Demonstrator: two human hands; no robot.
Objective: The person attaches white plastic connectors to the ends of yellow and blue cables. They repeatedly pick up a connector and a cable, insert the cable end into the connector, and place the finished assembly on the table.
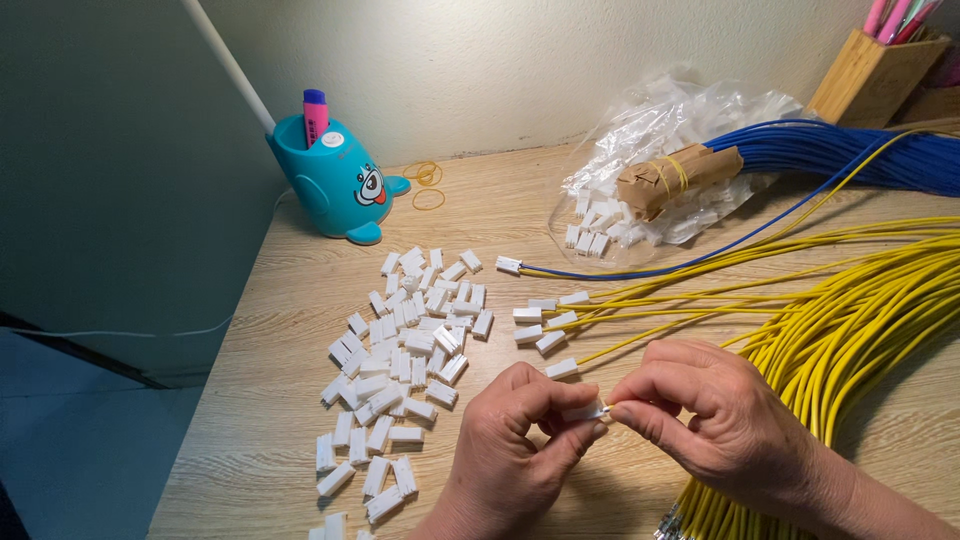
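Both hands meet low at the table's near edge. Left hand (pixel 510 440): thumb and forefinger pinched on a small white plastic connector (pixel 583 410), holding it by its flat sides. Right hand (pixel 715 420): fingertips pinched on the end of a yellow wire (pixel 612 405), right at the connector's mouth; whether the wire tip is already inside, I cannot tell.

Connector: light, hard, smooth, easy to drop; I judge it best gripped across the flat faces, opening left free. Wire: thin, springy, limp along its length; best held close behind the tip so it does not buckle.

Bundle of yellow wires (pixel 860 330): sweeps from under my right wrist out to the right, bare metal ends showing at the bottom edge.

Loose white connectors (pixel 400 360): scattered pile on the wooden table (pixel 290 300), left of my hands.

Finished wires with connectors fitted (pixel 545 325): a few, lying side by side just beyond my hands; one further pair, blue and yellow, ends in a connector (pixel 508 265) a little farther back.

Clear plastic bag (pixel 680 130): more white connectors inside, behind the finished ones.

Blue wire bundle (pixel 850 150): end wrapped in brown paper and a rubber band, resting on the bag.

Teal cartoon pen holder (pixel 335 180): far left, a pink marker in it; loose rubber bands (pixel 428 185) beside it.

Wooden pen box (pixel 870 75): far right corner.
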